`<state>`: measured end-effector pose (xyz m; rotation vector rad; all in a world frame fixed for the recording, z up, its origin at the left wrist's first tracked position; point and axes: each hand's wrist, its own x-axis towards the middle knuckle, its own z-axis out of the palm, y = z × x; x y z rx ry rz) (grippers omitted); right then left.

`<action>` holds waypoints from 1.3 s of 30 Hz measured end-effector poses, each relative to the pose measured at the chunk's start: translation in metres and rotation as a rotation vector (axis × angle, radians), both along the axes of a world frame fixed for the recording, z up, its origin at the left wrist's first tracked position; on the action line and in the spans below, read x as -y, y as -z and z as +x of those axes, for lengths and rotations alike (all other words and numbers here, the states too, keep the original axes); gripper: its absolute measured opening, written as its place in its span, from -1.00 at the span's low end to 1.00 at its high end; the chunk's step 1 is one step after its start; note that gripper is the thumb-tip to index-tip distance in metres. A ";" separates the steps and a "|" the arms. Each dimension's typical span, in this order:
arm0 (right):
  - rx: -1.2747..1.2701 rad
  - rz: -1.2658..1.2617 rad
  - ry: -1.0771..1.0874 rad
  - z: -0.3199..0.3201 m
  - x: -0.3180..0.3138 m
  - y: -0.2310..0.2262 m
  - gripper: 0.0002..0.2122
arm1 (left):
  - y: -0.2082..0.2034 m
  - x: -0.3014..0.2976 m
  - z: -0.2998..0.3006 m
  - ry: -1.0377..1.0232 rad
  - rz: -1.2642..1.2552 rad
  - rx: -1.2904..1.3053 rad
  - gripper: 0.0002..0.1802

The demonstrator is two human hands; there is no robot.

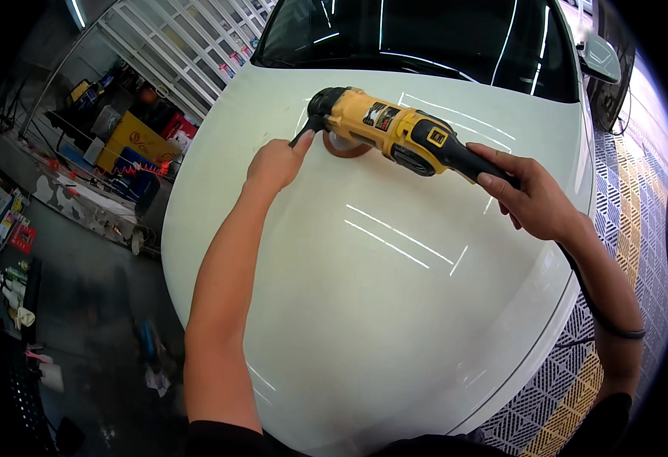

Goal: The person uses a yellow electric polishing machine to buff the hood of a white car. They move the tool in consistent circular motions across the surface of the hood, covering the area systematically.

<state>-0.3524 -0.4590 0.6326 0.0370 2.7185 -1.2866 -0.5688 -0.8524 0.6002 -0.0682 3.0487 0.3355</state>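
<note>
A yellow and black polishing machine (383,126) lies across the upper part of a white car hood (349,305). Its round brown pad (347,148) rests on the paint below the machine's head. My left hand (277,162) is closed round the black side handle near the head, at the left. At the other end, my right hand (528,190) wraps round the black rear grip. From that grip a black cord (589,293) runs down and loops round my right forearm. Light strips reflect in the glossy hood.
The dark windshield (425,38) rises beyond the hood, with a side mirror (600,59) at far right. Along the left stand shelves with a yellow box (134,141) and a red coiled hose (136,166). Bottles (12,293) stand at the lower left. Patterned floor tiles (554,381) lie at right.
</note>
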 end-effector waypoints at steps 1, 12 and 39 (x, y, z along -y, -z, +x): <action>-0.042 0.010 0.031 -0.003 -0.007 0.003 -0.50 | -0.001 -0.016 -0.014 0.022 -0.024 -0.042 0.06; -0.129 0.040 0.196 -0.035 -0.078 0.015 -0.46 | -0.014 -0.121 -0.087 0.135 -0.050 -0.070 0.07; -0.022 -0.032 -0.894 0.215 0.222 0.128 -0.46 | 0.161 0.303 0.565 -0.543 0.046 -0.213 -0.38</action>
